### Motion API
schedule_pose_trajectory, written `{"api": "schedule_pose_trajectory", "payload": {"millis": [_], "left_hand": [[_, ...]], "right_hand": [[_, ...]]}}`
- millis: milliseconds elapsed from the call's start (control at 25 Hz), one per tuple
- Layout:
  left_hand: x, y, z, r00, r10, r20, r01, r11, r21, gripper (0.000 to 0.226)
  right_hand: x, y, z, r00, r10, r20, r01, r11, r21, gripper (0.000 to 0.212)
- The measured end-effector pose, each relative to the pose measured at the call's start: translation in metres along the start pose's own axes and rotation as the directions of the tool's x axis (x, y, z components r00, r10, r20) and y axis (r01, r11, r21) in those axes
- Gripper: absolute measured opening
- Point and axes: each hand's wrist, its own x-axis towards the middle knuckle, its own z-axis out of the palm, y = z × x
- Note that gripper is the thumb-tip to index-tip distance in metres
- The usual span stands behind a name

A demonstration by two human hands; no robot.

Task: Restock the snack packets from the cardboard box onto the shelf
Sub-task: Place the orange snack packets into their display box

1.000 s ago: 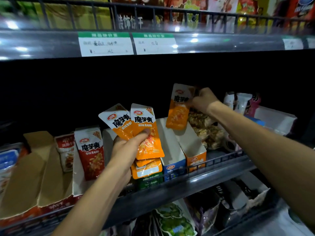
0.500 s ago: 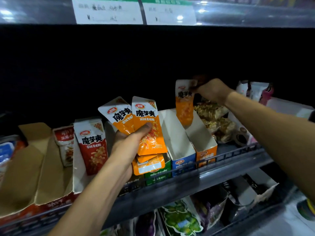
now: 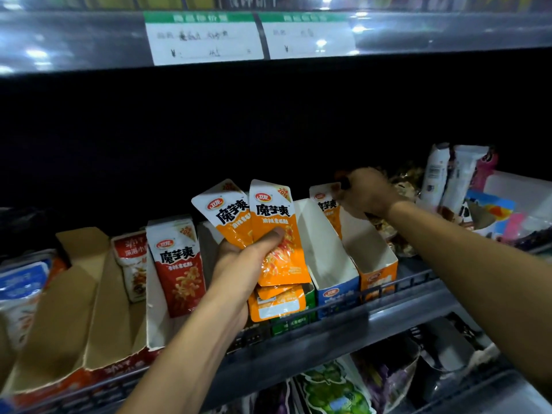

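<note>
We have our left hand [image 3: 239, 273] raised at mid-frame, forearm rising from the lower edge, fingers curled and thumb pressed across what it grips, while our right arm stretches in from the right edge, its hand [image 3: 366, 191] knuckles up, fingers bent in a pinch.

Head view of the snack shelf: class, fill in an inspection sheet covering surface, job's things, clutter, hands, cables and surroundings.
Surface: dark wire-fronted shelf carrying open display boxes.
Job's things: orange packet standing in the orange display box; fanned orange packets held in front of the shelf.
Clutter: red packet, brown cardboard boxes, mixed snacks at right.
Hands: left hand grips the fanned orange packets; right hand holds the orange packet's top.
Cables: nothing seen.
Surroundings: price labels on the shelf edge above; more goods on the shelf below.
</note>
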Motion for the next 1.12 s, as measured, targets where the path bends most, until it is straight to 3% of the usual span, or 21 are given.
{"api": "schedule_pose_trajectory", "payload": {"millis": [200,320,360,400,440,520,720,840,960,1120], "left_hand": [[-0.002,-0.001,0.0,1.0,0.011,0.007,-0.011,1.0,0.005,0.035],[-0.005,0.001,0.0,1.0,0.007,0.007,-0.007,1.0,0.028,0.045],[-0.007,0.001,0.001,1.0,0.008,0.027,-0.009,0.999,0.037,0.043],[-0.01,0.002,0.002,0.998,0.014,0.056,-0.016,0.999,0.048,0.038],[-0.013,0.002,0.004,0.996,0.025,0.089,-0.03,0.998,0.056,0.032],[-0.021,0.002,0.012,0.988,0.045,0.147,-0.054,0.997,0.056,0.027],[-0.037,0.005,0.022,0.981,0.054,0.187,-0.062,0.997,0.035,0.035],[-0.035,0.005,0.018,0.99,0.044,0.134,-0.049,0.998,0.028,0.03],[-0.028,0.001,0.011,0.998,0.028,0.056,-0.03,0.999,0.045,0.026],[-0.02,-0.004,0.007,1.0,0.004,0.02,-0.006,0.997,0.076,0.035]], "right_hand": [[-0.009,-0.006,-0.003,0.994,-0.048,-0.094,0.04,0.996,-0.084,0.015],[-0.015,-0.018,-0.016,0.963,-0.02,-0.27,-0.022,0.988,-0.154,0.014],[-0.019,-0.028,-0.022,0.967,0.025,-0.253,-0.025,1.0,0.004,0.017],[-0.024,-0.042,-0.03,0.987,0.05,-0.15,-0.008,0.963,0.27,0.021],[-0.031,-0.059,-0.038,0.999,0.034,0.006,-0.032,0.851,0.524,0.028],[-0.046,-0.081,-0.049,0.98,-0.025,0.197,-0.125,0.695,0.709,0.035],[-0.056,-0.075,-0.076,0.967,0.061,0.248,-0.235,0.593,0.77,0.02],[-0.041,-0.062,-0.107,0.949,0.286,0.13,-0.271,0.536,0.8,0.017],[-0.023,-0.043,-0.136,0.905,0.424,-0.044,-0.229,0.57,0.789,0.019],[-0.011,-0.026,-0.118,0.899,0.438,0.008,-0.325,0.655,0.682,0.016]]}}
